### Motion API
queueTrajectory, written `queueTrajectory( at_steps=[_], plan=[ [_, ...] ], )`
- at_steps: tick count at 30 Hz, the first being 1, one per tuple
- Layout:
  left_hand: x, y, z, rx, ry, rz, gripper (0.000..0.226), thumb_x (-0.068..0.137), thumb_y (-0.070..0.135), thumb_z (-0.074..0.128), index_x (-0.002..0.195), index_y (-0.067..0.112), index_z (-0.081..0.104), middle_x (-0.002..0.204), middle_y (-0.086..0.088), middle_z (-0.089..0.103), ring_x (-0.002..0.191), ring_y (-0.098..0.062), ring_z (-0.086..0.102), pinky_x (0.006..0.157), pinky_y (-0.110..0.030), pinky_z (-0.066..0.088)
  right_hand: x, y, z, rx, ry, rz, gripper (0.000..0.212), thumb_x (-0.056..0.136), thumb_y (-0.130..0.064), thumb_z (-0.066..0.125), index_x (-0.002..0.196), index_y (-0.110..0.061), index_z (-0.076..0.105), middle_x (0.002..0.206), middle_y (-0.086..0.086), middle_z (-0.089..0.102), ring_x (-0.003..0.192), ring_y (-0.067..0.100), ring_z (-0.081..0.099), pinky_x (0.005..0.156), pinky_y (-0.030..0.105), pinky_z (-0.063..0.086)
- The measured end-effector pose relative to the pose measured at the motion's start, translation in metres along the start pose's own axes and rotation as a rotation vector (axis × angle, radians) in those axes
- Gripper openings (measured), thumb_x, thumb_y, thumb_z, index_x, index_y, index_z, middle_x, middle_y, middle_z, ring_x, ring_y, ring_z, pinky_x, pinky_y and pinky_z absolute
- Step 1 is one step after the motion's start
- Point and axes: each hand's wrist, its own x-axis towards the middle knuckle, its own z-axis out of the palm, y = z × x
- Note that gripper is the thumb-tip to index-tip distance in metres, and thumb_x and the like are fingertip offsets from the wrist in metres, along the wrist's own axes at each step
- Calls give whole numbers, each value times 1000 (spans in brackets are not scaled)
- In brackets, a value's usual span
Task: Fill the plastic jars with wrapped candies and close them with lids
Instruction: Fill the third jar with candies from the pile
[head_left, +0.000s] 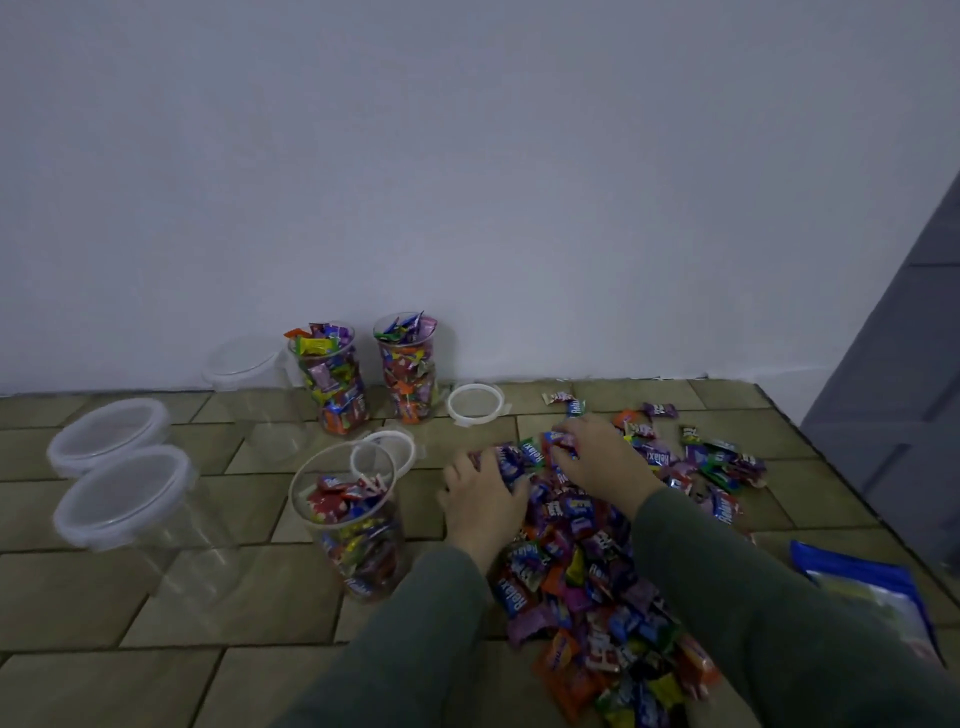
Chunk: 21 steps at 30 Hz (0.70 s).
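On the tiled floor (156, 597), your left hand (480, 496) and right hand (597, 457) both sit on the far edge of the candy pile (587, 571), fingers curled around a clump of wrappers, approx. a two-handed scoop. Candies are light, small & slick in foil wrap, so they'll spill from a loose hold; cup from below w/ both palms rather than pinching. The near jar (353, 525), just left of your left hand, is thin clear plastic, prob. tippy while only part full.

Count: two heaped jars (332, 384) by the wall, no lids; one part-full; two lidded jars (124, 499) at left, seemingly empty, though the view's dim. Two loose lids (475, 402) lie flat nearby.
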Motion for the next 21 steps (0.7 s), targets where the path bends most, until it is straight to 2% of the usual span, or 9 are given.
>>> queueTrajectory(
  at_steps=[4, 7, 9, 11, 14, 16, 18, 21],
  plan=[
    [27, 7, 10, 68, -49, -23, 63, 95, 62, 31, 147, 26, 27, 152, -12, 20, 136, -33, 23, 107, -50, 25, 34, 20, 5, -22, -50, -31, 53, 95, -36, 52, 142, -13, 42, 143, 11, 37, 133, 27, 36, 108, 37, 37],
    [44, 17, 16, 87, -97, -34, 66, 96, 64, 25, 151, 28, 21, 153, -12, 17, 138, -32, 19, 108, -49, 26, 63, 34, 9, -191, -155, -72, 74, 88, -52, 58, 150, -24, 28, 155, 10, 20, 142, 29, 21, 113, 44, 30],
    [52, 21, 20, 56, -111, -42, 61, 98, 58, 29, 150, 27, 22, 151, -13, 18, 137, -31, 18, 109, -47, 28, 80, 41, 14, -272, -278, -70, 94, 81, -64, 60, 153, -31, 11, 161, 6, 1, 147, 29, 5, 116, 50, 23],
    [61, 20, 23, 32, -75, -50, 51, 101, 49, 33, 146, 26, 29, 147, -12, 21, 132, -30, 23, 106, -42, 32, 95, 46, 23, -292, -370, -74, 99, 79, -69, 58, 153, -35, 3, 161, 2, -8, 148, 28, -4, 117, 54, 15],
    [73, 20, 23, 3, -45, -54, 41, 103, 39, 36, 139, 21, 37, 143, -13, 24, 126, -30, 29, 100, -39, 35, 109, 51, 36, -330, -400, -121, 80, 88, -69, 42, 153, -38, 7, 162, 2, -1, 148, 32, -3, 116, 56, 11],
    [79, 21, 22, 7, -47, -61, 36, 103, 33, 37, 136, 17, 38, 141, -15, 26, 123, -31, 32, 97, -37, 36, 111, 53, 42, -360, -298, -163, 66, 94, -64, 34, 151, -36, 18, 159, 5, 13, 144, 34, 11, 112, 53, 20],
    [85, 23, 22, 69, -38, -102, 30, 103, 18, 36, 132, 13, 38, 142, -18, 29, 122, -31, 36, 97, -35, 35, 111, 55, 48, -346, -167, -202, 54, 98, -54, 32, 146, -30, 31, 147, 8, 31, 132, 32, 30, 104, 46, 34],
    [87, 24, 22, 113, -9, -141, 31, 99, 6, 30, 130, 6, 36, 139, -19, 38, 123, -29, 40, 99, -32, 33, 111, 50, 55, -310, -103, -189, 43, 101, -42, 32, 138, -23, 40, 131, 7, 45, 114, 30, 46, 88, 41, 46]
  ],
)
